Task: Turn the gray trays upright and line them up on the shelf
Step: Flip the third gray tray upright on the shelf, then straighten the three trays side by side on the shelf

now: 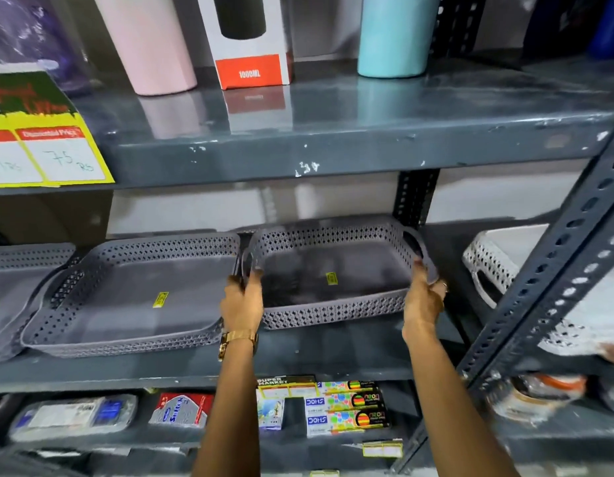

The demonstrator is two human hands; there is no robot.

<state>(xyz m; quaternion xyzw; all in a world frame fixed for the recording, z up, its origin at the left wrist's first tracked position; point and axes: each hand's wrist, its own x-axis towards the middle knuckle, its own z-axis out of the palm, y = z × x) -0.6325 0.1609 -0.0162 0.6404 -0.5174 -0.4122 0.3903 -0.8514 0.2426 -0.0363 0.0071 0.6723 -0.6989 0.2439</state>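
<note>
The gray tray (336, 273) sits upright on the shelf (333, 352), held between your hands: your left hand (241, 304) grips its left handle, your right hand (424, 297) its right, both arms outstretched. A second tray (133, 294) sits just beside.

Between your left grip (241, 301) and right grip (424, 297) you hold a gray tray (333, 270) of matt plastic, its walls pierced in a lattice and its floor smooth. Just left of your left grip, the second gray tray (133, 294) looks the same plastic. Under both, the shelf (333, 352) is painted gray metal, smooth with a dull sheen; the shelf edge above (298, 149) is chipped.
</note>
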